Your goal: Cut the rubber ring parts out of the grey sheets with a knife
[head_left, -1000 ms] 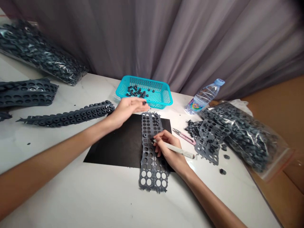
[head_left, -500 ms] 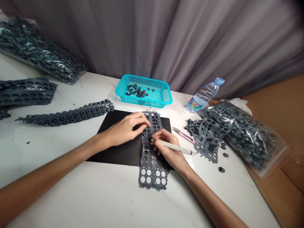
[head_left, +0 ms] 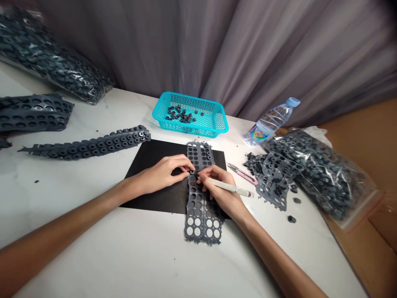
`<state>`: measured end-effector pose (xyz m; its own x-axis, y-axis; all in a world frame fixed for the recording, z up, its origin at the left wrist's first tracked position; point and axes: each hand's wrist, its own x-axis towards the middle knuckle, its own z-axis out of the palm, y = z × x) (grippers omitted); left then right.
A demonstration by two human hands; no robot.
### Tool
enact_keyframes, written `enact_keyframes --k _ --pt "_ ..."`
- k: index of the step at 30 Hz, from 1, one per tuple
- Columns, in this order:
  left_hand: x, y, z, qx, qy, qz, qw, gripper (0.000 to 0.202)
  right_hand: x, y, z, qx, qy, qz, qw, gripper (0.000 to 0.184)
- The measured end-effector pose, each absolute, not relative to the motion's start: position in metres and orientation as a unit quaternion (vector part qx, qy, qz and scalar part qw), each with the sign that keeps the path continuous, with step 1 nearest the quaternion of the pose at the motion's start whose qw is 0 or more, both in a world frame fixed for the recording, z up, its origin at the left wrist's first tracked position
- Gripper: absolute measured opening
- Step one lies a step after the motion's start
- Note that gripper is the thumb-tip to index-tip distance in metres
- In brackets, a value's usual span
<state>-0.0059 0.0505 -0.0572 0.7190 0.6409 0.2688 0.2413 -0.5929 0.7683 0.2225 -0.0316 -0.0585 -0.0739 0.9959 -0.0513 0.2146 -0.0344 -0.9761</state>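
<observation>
A dark grey rubber sheet (head_left: 194, 194) with rows of round holes lies lengthwise across a black mat (head_left: 164, 194), its near end overhanging onto the white table. My left hand (head_left: 169, 171) reaches in from the left, thumb and fingertips pinched on a small rubber ring (head_left: 192, 172) at the sheet's left edge. My right hand (head_left: 221, 186) grips a slim white pen-like tool (head_left: 231, 188) between thumb and fingers over the sheet. The tool's tip points at the ring, close to the left fingertips; its exact kind is unclear.
Behind the mat stands a turquoise basket (head_left: 190, 131) with small black pieces. Pink snips (head_left: 243, 174), a punched rubber sheet (head_left: 273, 190), a water bottle (head_left: 269, 122) and a filled bag (head_left: 328, 178) lie right. Leftward are a rubber strip (head_left: 89, 145), folded sheets (head_left: 34, 114) and another bag (head_left: 52, 62).
My left fingertips have come down onto the ring at the sheet's left edge. The right hand still holds the tool, its tip now beside them. The whole view has shifted slightly.
</observation>
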Motion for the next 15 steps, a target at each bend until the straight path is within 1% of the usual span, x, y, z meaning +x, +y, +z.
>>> enact_keyframes --k 4,15 --pt "-0.0048 0.0498 -0.0582 0.839 0.263 0.282 0.384 0.019 0.2229 -0.0311 -0.0590 -0.538 -0.562 0.476 0.410 0.023" --pt "-0.0035 0.0487 -0.0570 0.845 0.270 0.277 0.370 0.015 0.2231 -0.0309 -0.0596 -0.536 -0.570 0.468 0.411 0.020"
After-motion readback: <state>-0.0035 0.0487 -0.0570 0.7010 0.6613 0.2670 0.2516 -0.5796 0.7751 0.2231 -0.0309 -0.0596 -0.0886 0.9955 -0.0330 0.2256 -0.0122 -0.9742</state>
